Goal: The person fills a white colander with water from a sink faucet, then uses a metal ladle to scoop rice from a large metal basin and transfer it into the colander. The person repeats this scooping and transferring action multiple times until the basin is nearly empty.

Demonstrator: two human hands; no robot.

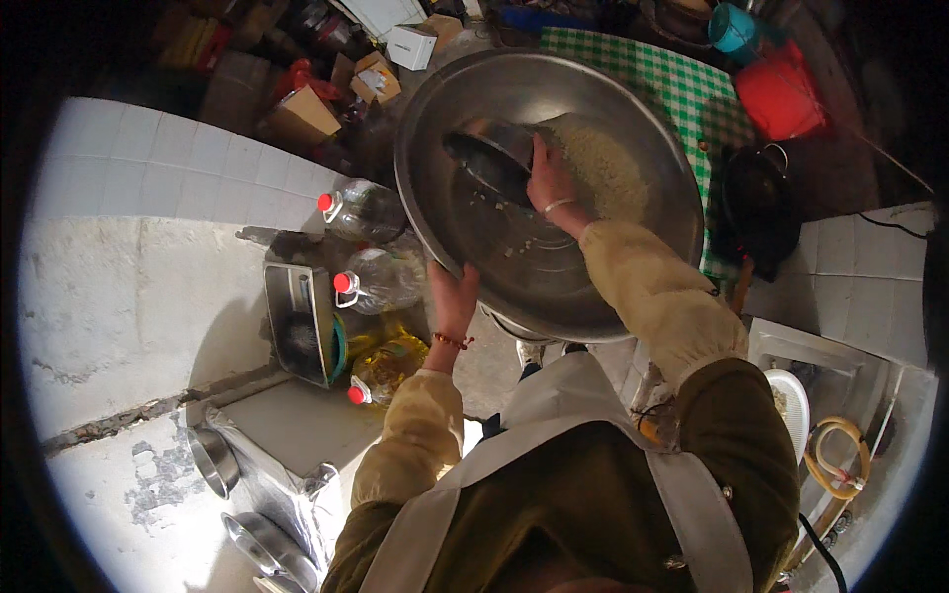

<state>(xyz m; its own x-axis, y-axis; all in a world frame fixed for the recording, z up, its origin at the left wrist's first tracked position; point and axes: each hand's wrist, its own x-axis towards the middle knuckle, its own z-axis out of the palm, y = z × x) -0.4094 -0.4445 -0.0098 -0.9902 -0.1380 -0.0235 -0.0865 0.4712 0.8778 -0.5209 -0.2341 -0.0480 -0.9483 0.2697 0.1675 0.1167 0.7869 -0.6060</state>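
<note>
A large round metal basin [549, 296] stands before me. Pale granular or chopped food [612, 167] is heaped along its right side, and a few bits are scattered on the bottom. My right hand [550, 178] grips the rim of a smaller dark metal bowl [493, 159], which is tilted on its side inside the basin; what the bowl holds is hidden in shadow. At the basin's near left rim, my left hand [452, 293] holds the edge, thumb on the inner side.
Left of the basin stand clear plastic jugs [385, 282] and a jug of yellow oil [389, 367], beside a metal tray [296, 326]. A green checkered cloth [645, 67], a red bag [782, 93] and a dark pan [760, 200] lie right. A sink with a hose [815, 445] is lower right.
</note>
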